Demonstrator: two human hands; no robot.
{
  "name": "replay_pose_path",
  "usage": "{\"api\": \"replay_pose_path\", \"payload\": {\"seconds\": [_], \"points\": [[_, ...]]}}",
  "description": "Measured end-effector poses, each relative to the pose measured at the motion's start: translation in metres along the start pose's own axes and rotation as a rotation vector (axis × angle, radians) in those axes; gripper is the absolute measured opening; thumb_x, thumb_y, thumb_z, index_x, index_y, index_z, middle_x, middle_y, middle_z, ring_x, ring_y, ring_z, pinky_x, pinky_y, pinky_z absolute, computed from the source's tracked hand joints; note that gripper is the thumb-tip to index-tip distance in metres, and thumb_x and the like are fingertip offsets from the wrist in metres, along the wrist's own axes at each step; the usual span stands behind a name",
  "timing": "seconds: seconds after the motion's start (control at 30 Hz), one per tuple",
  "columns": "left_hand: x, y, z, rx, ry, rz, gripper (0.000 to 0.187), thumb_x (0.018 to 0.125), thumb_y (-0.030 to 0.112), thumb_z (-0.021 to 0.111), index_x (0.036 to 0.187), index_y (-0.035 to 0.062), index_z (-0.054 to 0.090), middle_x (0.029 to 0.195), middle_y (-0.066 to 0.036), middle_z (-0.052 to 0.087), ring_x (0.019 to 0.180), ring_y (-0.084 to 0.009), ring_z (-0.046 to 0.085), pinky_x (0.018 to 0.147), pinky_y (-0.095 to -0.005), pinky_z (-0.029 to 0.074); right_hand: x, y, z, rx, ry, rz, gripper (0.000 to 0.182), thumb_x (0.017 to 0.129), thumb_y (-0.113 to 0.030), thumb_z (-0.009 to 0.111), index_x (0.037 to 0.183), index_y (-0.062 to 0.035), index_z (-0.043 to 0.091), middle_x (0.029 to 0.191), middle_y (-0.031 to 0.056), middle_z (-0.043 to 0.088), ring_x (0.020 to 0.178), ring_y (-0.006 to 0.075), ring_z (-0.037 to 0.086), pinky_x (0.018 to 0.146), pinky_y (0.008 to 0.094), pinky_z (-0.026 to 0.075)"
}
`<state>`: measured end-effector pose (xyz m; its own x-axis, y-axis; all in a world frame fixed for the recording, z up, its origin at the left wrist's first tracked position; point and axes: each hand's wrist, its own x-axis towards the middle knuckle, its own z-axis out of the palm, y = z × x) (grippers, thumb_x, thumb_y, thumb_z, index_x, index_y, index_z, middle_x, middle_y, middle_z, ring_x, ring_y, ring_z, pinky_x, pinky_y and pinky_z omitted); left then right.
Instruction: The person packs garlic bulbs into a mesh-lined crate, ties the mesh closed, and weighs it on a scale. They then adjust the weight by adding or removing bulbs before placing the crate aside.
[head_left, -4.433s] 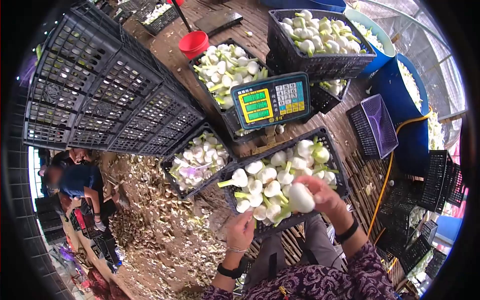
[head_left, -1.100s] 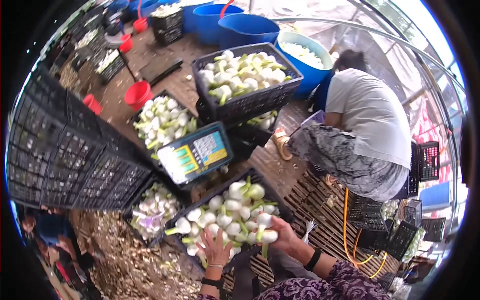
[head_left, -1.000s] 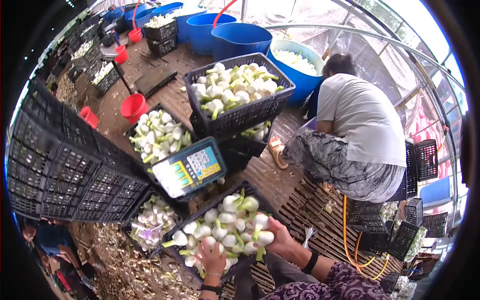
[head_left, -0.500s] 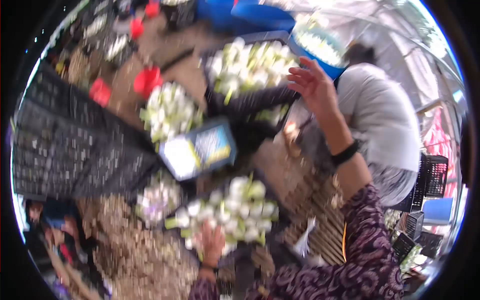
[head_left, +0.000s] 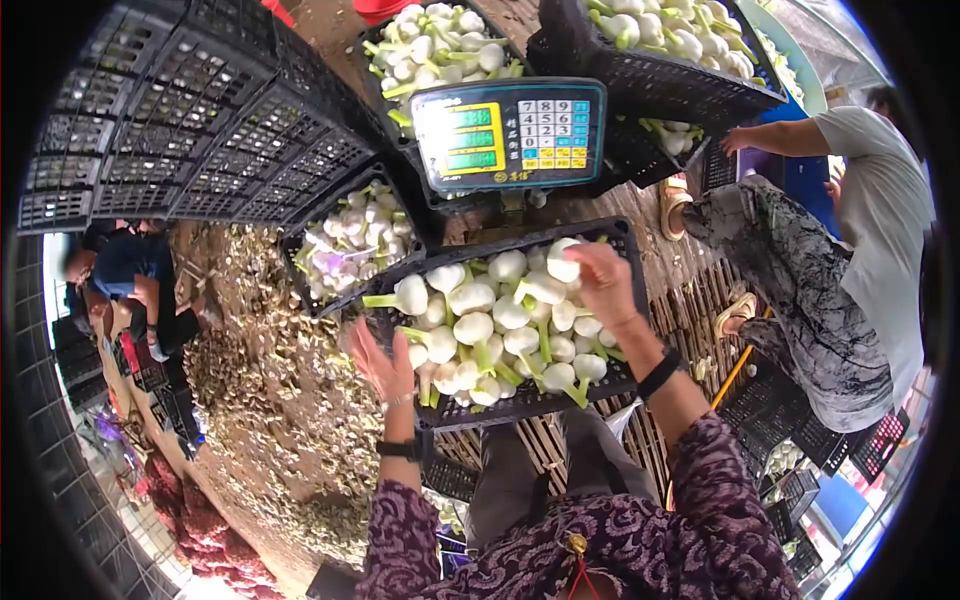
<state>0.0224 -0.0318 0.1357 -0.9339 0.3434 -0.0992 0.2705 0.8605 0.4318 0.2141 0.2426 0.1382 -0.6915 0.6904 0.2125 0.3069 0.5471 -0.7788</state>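
Note:
A black plastic crate (head_left: 628, 235) in front of me holds a heap of white garlic bulbs (head_left: 473, 328) with green stems. At the crate's upper right, my right hand (head_left: 607, 283) has its fingers on a garlic bulb (head_left: 563, 259). My left hand (head_left: 384, 366) is at the crate's left side, palm turned inward and fingers apart, holding nothing. Just beyond the crate stands a digital scale display (head_left: 508, 134) with green readouts and a keypad.
Stacked black crates (head_left: 190, 120) rise at the left. More garlic crates (head_left: 355, 240) lie beyond and beside the scale. A person (head_left: 880, 230) in a grey shirt is at the right, another person (head_left: 135, 270) at the far left. Peelings (head_left: 290, 400) cover the floor.
My view has turned and steadied. My right hand has come down from the upper right to a bulb in the crate. My left hand has moved from the bulbs to the crate's left side.

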Motion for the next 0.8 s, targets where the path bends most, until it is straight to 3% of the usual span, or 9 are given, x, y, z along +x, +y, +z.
{"api": "replay_pose_path", "payload": {"seconds": [0.1,0.17,0.27,0.3,0.37,0.5,0.57,0.73,0.8], "points": [[0.038,0.006,0.015,-0.03,-0.029,0.073,0.069,0.076,0.039,0.06,0.134,0.0157,0.032,0.142,-0.014,0.023,0.129,-0.0383,0.02,0.103,-0.0544,0.012,0.011,-0.011,-0.006,0.471,0.046,0.325,0.027,0.073,0.014,0.048,0.09,-0.0015,0.063,0.085,0.0057,0.065,0.078,0.0126,0.061,0.068,0.0241,0.05],[0.048,0.019,0.021,-0.106,-0.062,0.282,0.058,0.075,0.038,0.061,0.125,0.0128,0.045,0.138,-0.015,0.028,0.126,-0.0375,0.027,0.102,-0.0548,0.014,0.021,-0.052,-0.034,0.793,-0.043,0.613,0.024,0.075,0.012,0.05,0.089,-0.0017,0.064,0.087,0.0062,0.065,0.078,0.0133,0.061,0.067,0.0245,0.051],[0.027,0.048,0.015,-0.354,-0.008,0.511,0.036,0.073,0.029,0.065,0.104,0.0102,0.06,0.121,-0.014,0.043,0.109,-0.0334,0.045,0.092,-0.0432,0.034,-0.006,-0.057,-0.029,0.826,-0.365,0.722,0.021,0.074,0.006,0.056,0.091,-0.0027,0.065,0.088,0.0061,0.065,0.077,0.0128,0.061,0.065,0.0236,0.052],[0.021,0.051,0.009,-0.355,-0.012,0.508,0.036,0.073,0.029,0.065,0.104,0.0102,0.06,0.121,-0.014,0.043,0.109,-0.0334,0.045,0.092,-0.0432,0.034,-0.021,-0.055,-0.014,0.573,-0.474,0.675,0.021,0.071,0.005,0.058,0.089,-0.003,0.064,0.089,0.0078,0.063,0.08,0.0185,0.061,0.065,0.0278,0.051],[0.012,0.054,-0.002,-0.076,-0.265,0.952,0.031,0.07,0.016,0.067,0.099,0.0043,0.062,0.11,-0.013,0.053,0.096,-0.0306,0.05,0.083,-0.0388,0.039,-0.077,-0.018,0.027,-0.065,-0.437,-0.055,0.028,0.069,0.004,0.057,0.095,-0.0049,0.06,0.094,0.0098,0.061,0.084,0.0268,0.059,0.068,0.0344,0.049],[0.005,0.059,-0.007,-0.485,-0.57,0.8,0.031,0.073,0.021,0.065,0.1,0.0069,0.063,0.116,-0.014,0.052,0.101,-0.0319,0.049,0.087,-0.0417,0.034,-0.073,-0.057,0.03,-0.011,-0.201,-0.013,0.035,0.067,-0.003,0.061,0.101,-0.0083,0.056,0.101,0.0101,0.057,0.091,0.0311,0.054,0.072,0.0398,0.045],[0.018,0.06,-0.016,-0.038,-0.163,0.804,0.038,0.076,0.026,0.062,0.109,0.0075,0.059,0.125,-0.017,0.045,0.111,-0.032,0.043,0.091,-0.045,0.031,-0.066,-0.079,0.033,-0.187,-0.252,-0.018,0.041,0.07,-0.015,0.064,0.109,-0.0136,0.053,0.11,0.0084,0.053,0.099,0.0284,0.051,0.077,0.0404,0.043],[0.016,0.045,0.023,0.207,-0.297,0.77,0.049,0.074,0.03,0.063,0.12,0.0153,0.051,0.135,-0.021,0.018,0.117,-0.0454,0.024,0.098,-0.0527,0.025,-0.056,-0.063,0.059,-0.334,-0.24,-0.084,0.048,0.071,-0.026,0.065,0.114,-0.0122,0.05,0.108,0.0052,0.051,0.096,0.0244,0.049,0.076,0.0405,0.036],[0.014,0.051,0.031,0.074,-0.225,0.745,0.05,0.069,0.021,0.062,0.118,0.0147,0.051,0.13,-0.021,0.024,0.115,-0.0444,0.026,0.096,-0.0527,0.026,-0.05,-0.058,0.069,-0.351,-0.188,-0.011,0.046,0.07,-0.026,0.065,0.111,-0.0117,0.052,0.101,0.0042,0.053,0.091,0.0223,0.05,0.075,0.0385,0.035]]}}
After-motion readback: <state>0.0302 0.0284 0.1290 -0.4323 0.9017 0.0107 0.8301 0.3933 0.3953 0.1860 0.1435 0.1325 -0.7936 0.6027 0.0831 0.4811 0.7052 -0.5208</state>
